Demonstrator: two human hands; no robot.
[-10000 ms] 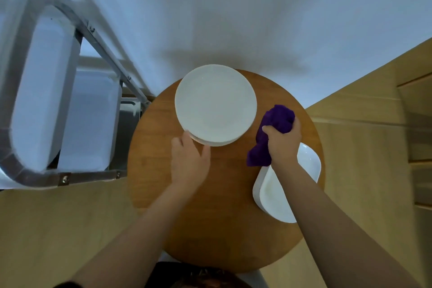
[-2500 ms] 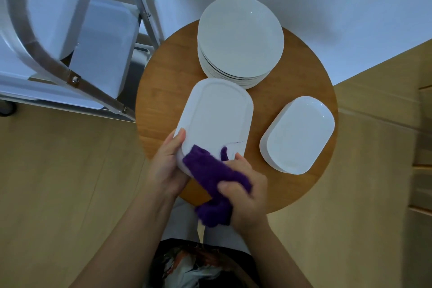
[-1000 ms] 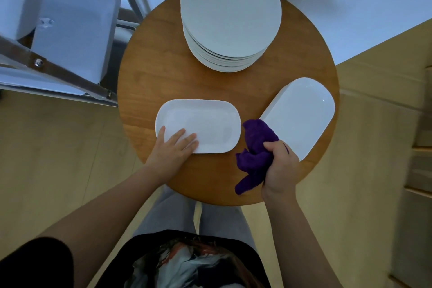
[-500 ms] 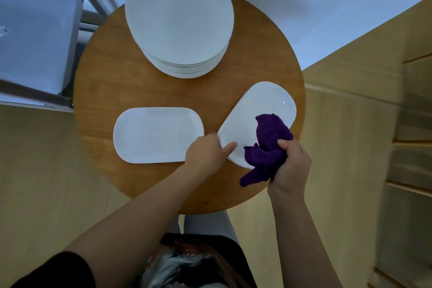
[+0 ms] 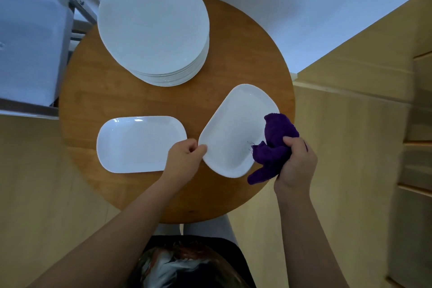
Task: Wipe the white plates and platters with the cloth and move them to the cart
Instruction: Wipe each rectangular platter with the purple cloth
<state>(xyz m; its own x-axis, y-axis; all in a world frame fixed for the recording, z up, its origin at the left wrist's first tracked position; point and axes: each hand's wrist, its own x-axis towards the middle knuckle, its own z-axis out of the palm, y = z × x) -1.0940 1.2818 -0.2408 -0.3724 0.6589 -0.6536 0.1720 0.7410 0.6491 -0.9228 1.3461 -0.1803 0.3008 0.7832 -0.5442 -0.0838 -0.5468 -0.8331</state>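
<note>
Two platters on round bench: right platter [image 5: 236, 133] angled far-right, pinched at near-left rim by left hand [image 5: 184, 159]; left platter [image 5: 140, 144] crosswise; cloth [image 5: 273, 147] clenched in right hand [image 5: 297, 163]; plate stack [image 5: 153, 25] beyond

Bare forearms, a dark patterned top [image 5: 187, 264] and pale grey trousers [image 5: 219, 225].

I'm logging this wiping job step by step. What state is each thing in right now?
left hand: pinches the tilted platter's near-left edge.
right hand: grips the purple cloth.
purple cloth: bunched, against the tilted platter.
tilted platter: lifted at an angle.
flat platter: lying flat on the round table.
stack of round plates: piled, untouched.
</note>
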